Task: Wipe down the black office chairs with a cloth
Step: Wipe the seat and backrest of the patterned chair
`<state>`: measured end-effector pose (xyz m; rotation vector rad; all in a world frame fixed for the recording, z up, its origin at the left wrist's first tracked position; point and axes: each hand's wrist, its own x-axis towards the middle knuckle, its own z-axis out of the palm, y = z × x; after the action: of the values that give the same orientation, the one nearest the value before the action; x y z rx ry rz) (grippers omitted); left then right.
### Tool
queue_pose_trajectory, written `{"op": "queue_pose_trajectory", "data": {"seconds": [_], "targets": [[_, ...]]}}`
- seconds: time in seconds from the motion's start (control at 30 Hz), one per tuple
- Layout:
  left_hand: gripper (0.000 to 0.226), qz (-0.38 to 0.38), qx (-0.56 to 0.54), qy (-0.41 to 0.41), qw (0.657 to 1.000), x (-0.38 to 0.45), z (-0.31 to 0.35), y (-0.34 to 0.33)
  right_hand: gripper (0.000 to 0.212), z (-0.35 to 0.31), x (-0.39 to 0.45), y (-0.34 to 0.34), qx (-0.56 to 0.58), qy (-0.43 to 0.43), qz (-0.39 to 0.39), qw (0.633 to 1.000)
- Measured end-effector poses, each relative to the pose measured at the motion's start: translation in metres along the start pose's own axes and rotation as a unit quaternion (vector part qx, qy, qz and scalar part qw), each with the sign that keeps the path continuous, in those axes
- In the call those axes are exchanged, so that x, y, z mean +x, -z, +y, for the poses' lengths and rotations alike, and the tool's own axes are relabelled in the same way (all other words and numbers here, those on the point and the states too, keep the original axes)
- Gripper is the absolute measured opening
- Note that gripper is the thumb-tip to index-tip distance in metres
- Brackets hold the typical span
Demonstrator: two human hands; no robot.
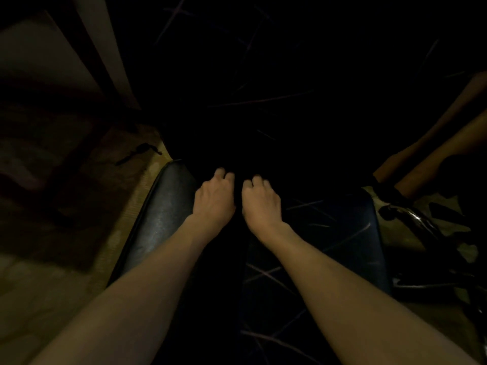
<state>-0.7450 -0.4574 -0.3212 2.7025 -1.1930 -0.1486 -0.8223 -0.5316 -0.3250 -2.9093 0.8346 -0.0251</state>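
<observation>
The scene is very dark. A black leather office chair [163, 214] fills the middle, its glossy padding showing left and right of my arms. A dark cloth [311, 214] with thin pale lines lies draped over the chair and runs up into the blackness beyond. My left hand [214, 198] and my right hand [261, 201] sit side by side on the cloth near the chair's far edge. Both have their fingers curled down into the fabric, and the fingertips are lost in shadow.
Pale wood floor [123, 233] shows left of the chair. A chrome and black chair base [421, 225] lies close on the right. Brown wooden legs [434, 143] slant at the right. A dark desk or cabinet [52, 75] stands at the left.
</observation>
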Motion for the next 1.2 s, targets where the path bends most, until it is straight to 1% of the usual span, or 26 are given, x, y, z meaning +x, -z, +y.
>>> {"op": "queue_pose_trajectory", "data": {"seconds": [0.1,0.2,0.27,0.33,0.4,0.5,0.6,0.7,0.77,0.83,0.9,0.93,1.03,1.2], "targets": [[0.028,0.003,0.002,-0.003,1.0,-0.028,0.002,0.0,0.038,-0.004,-0.029,0.0,0.003,0.001,0.009,1.0],[0.03,0.008,0.007,-0.01,1.0,-0.064,0.005,-0.002,0.052,-0.011,-0.066,-0.001,-0.009,-0.018,-0.007,1.0],[0.038,0.013,0.019,-0.038,0.999,-0.091,0.008,-0.008,0.055,-0.015,-0.091,-0.005,-0.012,-0.038,0.004,0.999],[0.05,0.034,0.037,-0.057,0.997,-0.107,0.008,-0.016,0.056,-0.016,-0.108,-0.009,0.002,-0.051,0.023,0.998],[0.056,0.046,0.045,-0.053,0.997,-0.111,0.008,-0.019,0.053,-0.016,-0.114,-0.009,0.003,-0.045,0.042,0.998],[0.06,0.023,0.054,-0.037,0.998,-0.106,0.007,-0.02,0.049,-0.016,-0.113,-0.007,-0.002,-0.026,0.058,0.998],[0.059,0.003,0.044,-0.029,0.999,-0.1,0.01,-0.02,0.057,-0.012,-0.108,-0.01,0.014,-0.011,0.033,0.999],[0.057,0.02,0.037,-0.038,0.998,-0.085,0.017,-0.019,0.06,-0.002,-0.087,-0.011,0.023,-0.005,0.034,0.999],[0.056,0.042,0.023,-0.033,0.998,-0.065,0.021,-0.017,0.058,0.007,-0.066,-0.012,0.01,-0.008,0.048,0.999],[0.052,0.056,0.009,-0.03,0.998,-0.04,0.024,-0.018,0.049,0.018,-0.043,-0.008,-0.013,-0.012,0.053,0.998],[0.044,0.045,-0.004,-0.022,0.999,-0.014,0.031,-0.018,0.032,0.028,-0.021,-0.001,-0.034,-0.019,0.043,0.998],[0.04,0.034,-0.009,-0.019,0.999,-0.002,0.034,-0.016,0.028,0.033,-0.011,0.0,-0.036,-0.023,0.036,0.998],[0.028,0.02,0.0,-0.023,1.0,0.021,0.04,-0.013,0.028,0.042,0.007,0.002,-0.034,-0.044,0.041,0.998],[0.022,0.035,0.025,-0.039,0.998,0.017,0.036,-0.02,0.026,0.04,0.001,0.0,-0.014,-0.047,0.03,0.998]]}}
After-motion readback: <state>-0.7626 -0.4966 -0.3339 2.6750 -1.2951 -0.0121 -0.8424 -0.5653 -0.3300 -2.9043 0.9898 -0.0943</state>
